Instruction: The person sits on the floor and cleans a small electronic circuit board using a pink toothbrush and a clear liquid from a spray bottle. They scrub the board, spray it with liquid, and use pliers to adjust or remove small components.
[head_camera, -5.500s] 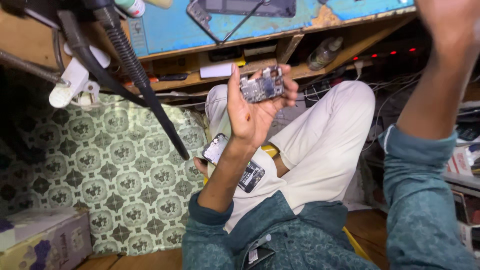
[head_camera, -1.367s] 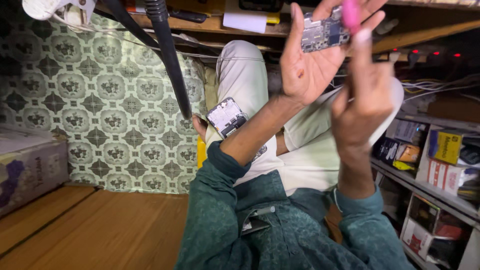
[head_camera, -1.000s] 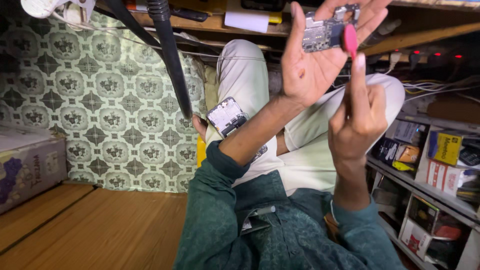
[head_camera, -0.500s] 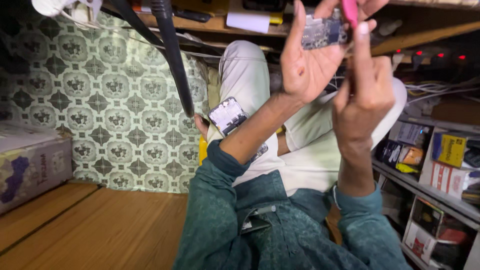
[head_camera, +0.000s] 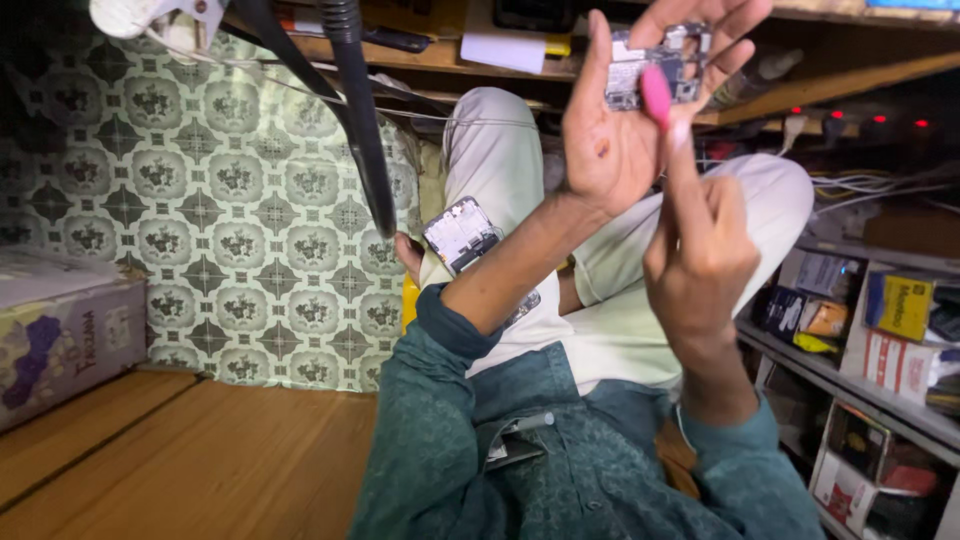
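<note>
The left hand (head_camera: 615, 140) is raised in front of the bench edge, fingers curled round a small circuit board (head_camera: 655, 70) — thumb on its left side, fingertips over the top and right, so the board is pinched firmly and faces the camera. The right hand (head_camera: 700, 250) sits just below and right of it, closed round a thin tool whose pink tip (head_camera: 656, 97) lies against the lower part of the board; the shaft is hidden inside the fist, so what kind of tool it is cannot be told. As a judgement, the step in hand is close work on the board's face, prying or probing at 1 spot, with the board held up rather than resting on anything. The next move calls for a steady left-hand pinch and a light, controlled push from the tip, since the board has no support behind it and a slip would run the tool across its small parts. On the person's lap lies an opened phone (head_camera: 460, 233), back removed, its insides showing, well below the hands. A black lamp arm (head_camera: 360, 130) hangs down on the left before the patterned wall (head_camera: 200, 220). A box (head_camera: 60, 340) rests on the wooden floor at left — shelves with small cartons (head_camera: 900, 330) stand at right.
</note>
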